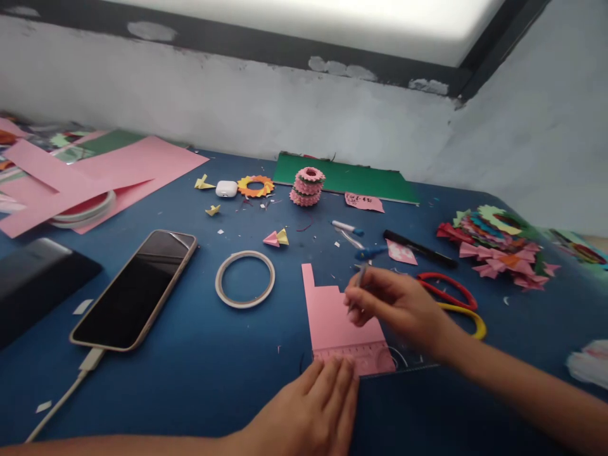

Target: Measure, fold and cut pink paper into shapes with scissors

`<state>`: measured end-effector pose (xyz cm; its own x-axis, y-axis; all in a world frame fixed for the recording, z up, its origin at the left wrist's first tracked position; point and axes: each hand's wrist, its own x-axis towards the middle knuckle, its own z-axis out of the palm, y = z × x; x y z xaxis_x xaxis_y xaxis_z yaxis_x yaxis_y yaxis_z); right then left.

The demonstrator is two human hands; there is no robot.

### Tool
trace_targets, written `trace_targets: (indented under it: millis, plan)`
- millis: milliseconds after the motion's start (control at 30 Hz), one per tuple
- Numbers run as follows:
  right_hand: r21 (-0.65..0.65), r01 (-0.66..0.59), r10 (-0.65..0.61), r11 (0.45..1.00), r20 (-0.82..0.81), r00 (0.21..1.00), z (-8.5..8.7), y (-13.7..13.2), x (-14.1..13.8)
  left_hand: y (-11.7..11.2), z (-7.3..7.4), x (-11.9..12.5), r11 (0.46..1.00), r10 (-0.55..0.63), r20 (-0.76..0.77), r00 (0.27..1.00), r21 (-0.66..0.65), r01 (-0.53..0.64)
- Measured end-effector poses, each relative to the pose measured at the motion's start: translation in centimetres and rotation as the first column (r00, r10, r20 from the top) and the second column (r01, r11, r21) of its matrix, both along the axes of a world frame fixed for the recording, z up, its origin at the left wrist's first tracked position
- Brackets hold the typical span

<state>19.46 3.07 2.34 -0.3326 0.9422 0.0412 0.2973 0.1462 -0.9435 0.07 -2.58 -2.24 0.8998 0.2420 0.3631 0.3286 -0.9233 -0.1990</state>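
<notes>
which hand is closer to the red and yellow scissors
right. the right hand, gripping a thin grey tool, sits just left of the scissors, close to their handles; the left hand lies flat on the ruler, farther down and left

Pink paper [332,316] lies on blue table [199,367].
</notes>
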Motion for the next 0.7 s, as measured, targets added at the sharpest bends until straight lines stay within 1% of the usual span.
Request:
trace_targets:
  millis: [33, 67, 100, 200, 300, 400, 500, 533, 700]
  plan:
    - [-0.025, 0.042, -0.044, 0.999, -0.076, 0.996, -0.8, -0.8, -0.4, -0.1, 0.0, 0.0, 1.0, 0.002, -0.002, 1.0, 0.015, -0.002]
    - [-0.014, 0.075, -0.076, 0.997, -0.135, 0.988, -1.5, -1.5, -0.8, -0.1, -0.1, 0.0, 1.0, 0.008, -0.004, 1.0, 0.028, -0.008]
    - [0.007, 0.069, -0.067, 0.998, -0.146, 0.987, -2.2, -2.0, -0.9, -0.1, -0.2, 0.0, 0.999, 0.013, -0.002, 1.0, 0.041, -0.013]
    - [0.144, 0.046, -0.035, 0.989, -0.081, 0.996, -3.5, -2.7, -0.8, -0.1, -0.3, 0.1, 0.997, 0.023, -0.012, 1.0, 0.068, -0.022]
    - [0.229, 0.0, 0.005, 0.973, -0.022, 1.0, -3.8, -2.7, -0.4, 0.1, -0.2, 0.0, 0.997, 0.004, -0.045, 0.999, 0.08, -0.001]
    - [0.211, -0.065, 0.066, 0.975, 0.0, 0.998, -3.8, -2.8, -0.3, 0.1, -0.1, 0.0, 0.997, 0.002, -0.046, 0.999, 0.082, 0.002]
    - [0.163, -0.085, 0.089, 0.983, -0.02, 0.996, -4.0, -3.0, -0.3, 0.2, 0.0, 0.0, 0.996, 0.004, -0.052, 0.999, 0.086, 0.001]
    - [0.167, -0.088, 0.094, 0.982, -0.024, 0.995, -4.2, -3.0, -0.3, 0.2, 0.0, 0.0, 0.996, 0.003, -0.057, 0.998, 0.087, 0.002]
    - [0.292, -0.091, 0.093, 0.952, 0.008, 0.996, -4.9, -3.0, -0.1, 0.1, 0.0, 0.0, 0.997, 0.003, -0.053, 0.999, 0.076, 0.001]
